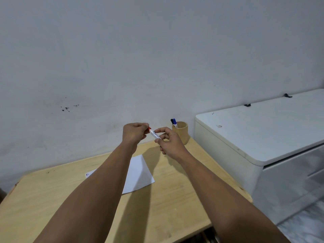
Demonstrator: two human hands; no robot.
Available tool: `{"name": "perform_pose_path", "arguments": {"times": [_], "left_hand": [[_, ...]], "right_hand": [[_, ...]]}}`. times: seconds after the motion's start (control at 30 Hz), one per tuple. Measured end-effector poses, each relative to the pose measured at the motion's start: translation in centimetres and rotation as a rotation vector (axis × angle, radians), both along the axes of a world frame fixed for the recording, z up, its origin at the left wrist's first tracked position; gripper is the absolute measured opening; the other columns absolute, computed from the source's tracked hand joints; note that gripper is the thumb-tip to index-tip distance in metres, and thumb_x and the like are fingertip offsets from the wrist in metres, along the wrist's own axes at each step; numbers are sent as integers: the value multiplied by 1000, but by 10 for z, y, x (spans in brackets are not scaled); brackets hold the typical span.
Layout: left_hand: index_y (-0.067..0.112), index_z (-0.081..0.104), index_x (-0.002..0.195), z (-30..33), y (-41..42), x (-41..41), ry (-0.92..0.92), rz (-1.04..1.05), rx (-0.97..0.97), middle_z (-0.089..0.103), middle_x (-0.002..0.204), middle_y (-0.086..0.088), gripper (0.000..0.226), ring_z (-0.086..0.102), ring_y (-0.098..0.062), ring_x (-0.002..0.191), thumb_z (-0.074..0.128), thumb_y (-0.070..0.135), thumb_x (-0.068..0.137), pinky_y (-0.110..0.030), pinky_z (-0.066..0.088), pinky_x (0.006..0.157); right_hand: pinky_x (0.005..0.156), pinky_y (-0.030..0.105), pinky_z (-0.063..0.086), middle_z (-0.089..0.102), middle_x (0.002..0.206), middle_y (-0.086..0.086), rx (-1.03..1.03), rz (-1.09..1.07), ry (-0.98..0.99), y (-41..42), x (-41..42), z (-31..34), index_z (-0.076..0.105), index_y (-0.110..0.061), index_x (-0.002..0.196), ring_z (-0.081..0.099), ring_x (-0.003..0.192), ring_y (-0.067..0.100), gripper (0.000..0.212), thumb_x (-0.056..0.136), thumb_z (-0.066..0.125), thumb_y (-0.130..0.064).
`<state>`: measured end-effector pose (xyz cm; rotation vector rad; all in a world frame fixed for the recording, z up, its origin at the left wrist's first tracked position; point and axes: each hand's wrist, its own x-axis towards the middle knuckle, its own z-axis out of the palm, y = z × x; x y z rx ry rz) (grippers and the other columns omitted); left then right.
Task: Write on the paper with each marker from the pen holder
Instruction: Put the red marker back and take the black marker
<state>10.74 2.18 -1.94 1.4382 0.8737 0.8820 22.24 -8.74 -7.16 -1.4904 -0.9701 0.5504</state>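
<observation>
Pale wood makes up the one table [52, 199] that fills the lower left, set against a grey-white wall [122, 58] with a small cluster of dark specks low on its left part. On the table lies one sheet of white paper [138, 174], partly covered by the left forearm; a few small dark marks show on its far left corner, too small to read. Both bare forearms reach forward over the table, and the two hands meet in the air above its far edge. The left hand [134, 132] is curled, its fingers closed around the red cap end of one marker [154, 134], of which only a sliver of red shows at the fingertips. The marker's white barrel slants down to the right into the right hand [168, 142], which pinches it between thumb and fingertips, the other fingers loosely bent. There is dark printing on the barrel, but it is too small to make out. Just right of the hands, on the table's far right corner, stands one round wooden pen holder [182, 132] with two markers upright in it, one black-capped [172, 121] and one blue-capped [174, 121], leaning left. Further right sits one white cabinet [263, 137], with two small dark objects along its back edge.
</observation>
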Motion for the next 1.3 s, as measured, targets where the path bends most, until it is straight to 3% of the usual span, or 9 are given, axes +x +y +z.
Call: {"name": "perform_pose_path", "arguments": {"times": [0.23,0.37,0.47,0.57,0.63,0.8,1.0,1.1,1.3], "left_hand": [[2,76,104,18,-9,62,-10,-155,82,79,90,-12,13,77,-27,94,66,6,97,-33,62,78],[13,58,142,24,-7,101,-34,-330,28,74,116,-10,43,72,-26,110,57,9,99,-35,62,86],[21,40,155,2,6,120,142,-226,168,65,120,-5,59,64,-21,104,52,7,99,-44,56,98],[23,29,160,-36,17,130,390,-268,242,51,148,-11,77,56,-28,126,69,18,94,-43,49,105],[19,27,161,-58,21,136,483,-310,229,46,155,-13,90,50,-29,137,80,28,87,-41,46,108],[22,39,153,-90,29,153,477,-296,240,54,149,-5,103,57,-25,128,91,50,69,-39,50,102],[27,56,131,-99,31,160,401,-276,302,70,124,7,74,70,-17,102,91,46,68,-46,60,89],[27,58,129,-98,34,157,403,-270,329,71,121,8,71,72,-16,100,90,44,68,-46,61,86],[25,57,131,-95,35,156,456,-269,375,70,116,11,77,70,-14,99,86,56,66,-42,60,86]], "right_hand": [[57,23,47,69,86,-1,78,-165,-50,2,53,8,70,-27,117,55,52,7,28,99,68,-5],[75,18,55,80,100,-3,107,-378,-118,4,95,19,75,-20,126,75,88,9,28,98,73,-13],[73,25,55,76,91,-11,123,-517,-80,14,132,33,70,-21,114,71,80,8,15,100,73,-17],[63,21,59,76,94,-2,116,-530,-44,27,156,39,62,-20,113,72,77,19,16,101,72,-16],[56,16,58,74,92,-2,95,-497,-40,36,160,37,60,-21,110,73,75,24,17,101,73,-14],[74,42,62,79,89,-1,49,-432,-69,64,162,19,61,-26,104,71,69,21,21,93,76,-15],[64,29,59,76,93,0,-43,-320,-115,76,156,6,57,-34,124,76,72,19,34,101,71,-14],[84,31,59,76,101,-5,-51,-310,-136,78,153,2,60,-30,135,75,94,16,39,99,69,-17],[110,48,36,69,118,-9,-225,-419,-730,87,140,18,71,-34,120,61,118,16,40,90,69,-60]]}}
